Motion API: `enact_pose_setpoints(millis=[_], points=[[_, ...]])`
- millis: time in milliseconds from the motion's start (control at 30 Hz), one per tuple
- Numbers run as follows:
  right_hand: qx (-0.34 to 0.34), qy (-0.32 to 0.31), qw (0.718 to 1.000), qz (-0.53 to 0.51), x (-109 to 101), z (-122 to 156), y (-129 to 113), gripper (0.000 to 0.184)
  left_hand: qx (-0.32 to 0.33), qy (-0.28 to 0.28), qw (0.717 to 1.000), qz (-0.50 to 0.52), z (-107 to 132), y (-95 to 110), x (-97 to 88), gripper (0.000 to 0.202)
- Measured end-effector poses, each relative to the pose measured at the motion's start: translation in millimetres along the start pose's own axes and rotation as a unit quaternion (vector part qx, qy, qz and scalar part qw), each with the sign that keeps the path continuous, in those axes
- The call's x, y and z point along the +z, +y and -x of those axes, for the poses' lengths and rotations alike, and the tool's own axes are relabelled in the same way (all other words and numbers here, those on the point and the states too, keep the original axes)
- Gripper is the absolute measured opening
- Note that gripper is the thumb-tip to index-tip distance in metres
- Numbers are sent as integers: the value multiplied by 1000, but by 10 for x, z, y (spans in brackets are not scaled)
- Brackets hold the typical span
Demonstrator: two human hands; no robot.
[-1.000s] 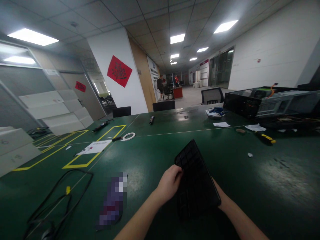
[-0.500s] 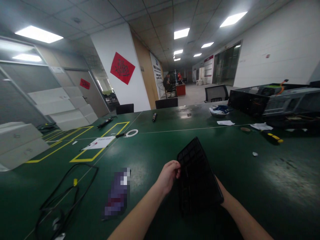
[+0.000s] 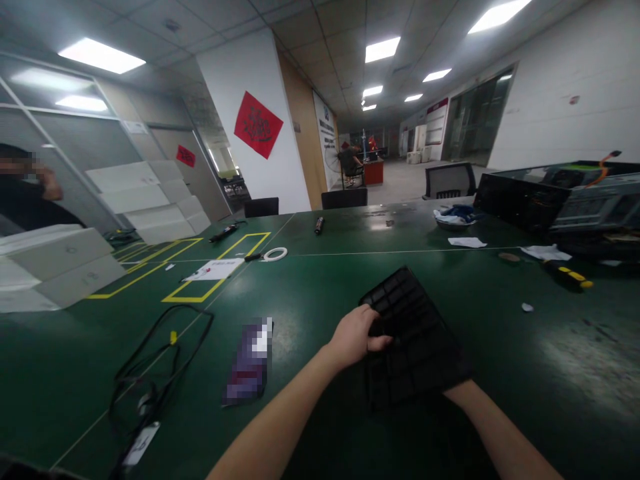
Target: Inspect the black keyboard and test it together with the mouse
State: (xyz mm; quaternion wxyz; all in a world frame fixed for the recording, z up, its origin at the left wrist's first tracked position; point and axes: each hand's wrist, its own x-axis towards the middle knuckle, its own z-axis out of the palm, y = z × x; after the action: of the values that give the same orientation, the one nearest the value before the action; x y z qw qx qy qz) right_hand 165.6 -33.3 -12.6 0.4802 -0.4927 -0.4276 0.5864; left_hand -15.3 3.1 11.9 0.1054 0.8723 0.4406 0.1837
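Note:
A black rectangular plastic tray (image 3: pixel 417 340) with a grid of raised ribs tilts toward me above the table. My left hand (image 3: pixel 353 333) is at its left edge, with bent fingers and the thumb reaching over the gridded face. My right hand (image 3: pixel 463 393) comes in under the lower right corner and holds the tray from behind; its fingers are hidden by it. Left of my forearm, a blurred purple packet (image 3: pixel 249 367) lies on the green table (image 3: pixel 310 293).
A looped black cable (image 3: pixel 195 347) lies at left. Beyond are a white tape roll (image 3: pixel 275 254), a printed sheet (image 3: pixel 215 269) and white boxes (image 3: pixel 75 260). At right are a yellow-black tool (image 3: pixel 567 275) and an open computer case (image 3: pixel 525 203). A person (image 3: pixel 35 193) is at far left.
The tray has turned so its gridded face shows more fully. My left hand has moved further over the face, thumb extended. The view has shifted left, bringing a person into sight.

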Motion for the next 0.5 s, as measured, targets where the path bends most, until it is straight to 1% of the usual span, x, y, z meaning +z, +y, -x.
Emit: enact_pose_setpoints(millis=[67, 133, 167, 200, 267, 300, 367, 400, 433, 500], points=[[-25, 20, 999, 35, -60, 4, -82, 39, -28, 22, 999, -36, -67, -118, -113, 37], [-65, 51, 989, 127, -190, 27, -228, 54, -90, 43, 992, -83, -138, -328, -288, 38], [-88, 69, 975, 192, -285, 38, -315, 58, -132, 45, 984, -111, -172, -461, -389, 39], [-109, 89, 955, 262, -401, 44, -400, 59, -180, 40, 973, -141, -202, -605, -492, 40], [-147, 128, 904, 380, -698, 26, -534, 58, -288, 20, 937, -196, -241, -899, -679, 43], [-159, 148, 883, 415, -874, 3, -567, 58, -323, 17, 922, -211, -248, -1037, -754, 45], [-176, 195, 839, 476, -1257, -64, -541, 59, -375, 15, 899, -226, -233, -1269, -852, 47], [-164, 222, 819, 504, -1446, -100, -480, 59, -390, 15, 892, -228, -215, -1360, -872, 47], [-141, 235, 800, 534, -1622, -134, -393, 58, -406, 14, 885, -229, -195, -1435, -874, 46], [-92, 260, 767, 580, -1903, -189, -166, 58, -430, 12, 874, -226, -162, -1539, -831, 44]])
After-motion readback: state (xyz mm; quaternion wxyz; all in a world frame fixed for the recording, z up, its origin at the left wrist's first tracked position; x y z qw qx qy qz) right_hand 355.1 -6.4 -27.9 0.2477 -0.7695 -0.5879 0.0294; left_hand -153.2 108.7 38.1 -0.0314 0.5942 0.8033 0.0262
